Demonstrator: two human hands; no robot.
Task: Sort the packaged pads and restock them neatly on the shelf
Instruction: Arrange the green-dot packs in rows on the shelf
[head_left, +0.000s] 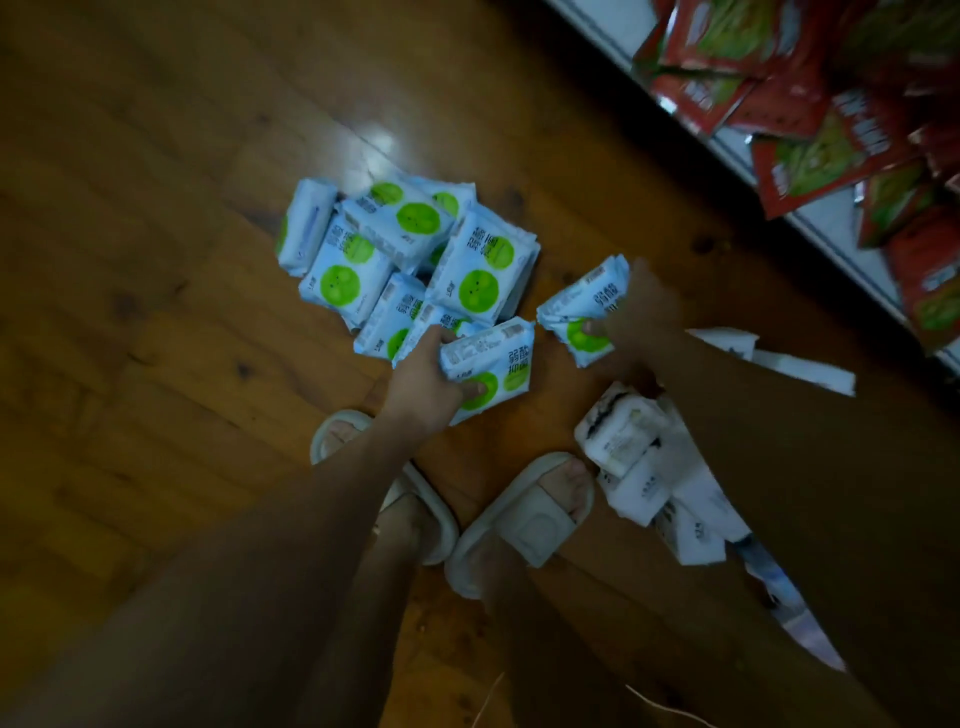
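Several light-blue pad packs with green circles lie in a loose pile (410, 249) on the wooden floor. My left hand (423, 382) grips one such pack (493, 364) at the pile's near edge, thumb on its green circle. My right hand (636, 312) holds another blue pack (582, 312) just right of the pile, lifted a little. A second heap of white packs (639, 467) lies on the floor under my right forearm, partly hidden by it.
A white shelf edge (831, 244) runs diagonally at the upper right, loaded with red and green snack bags (810, 104). My two feet in pale slippers (524, 519) stand just below the pile. White packaging (800, 366) lies beside the shelf base.
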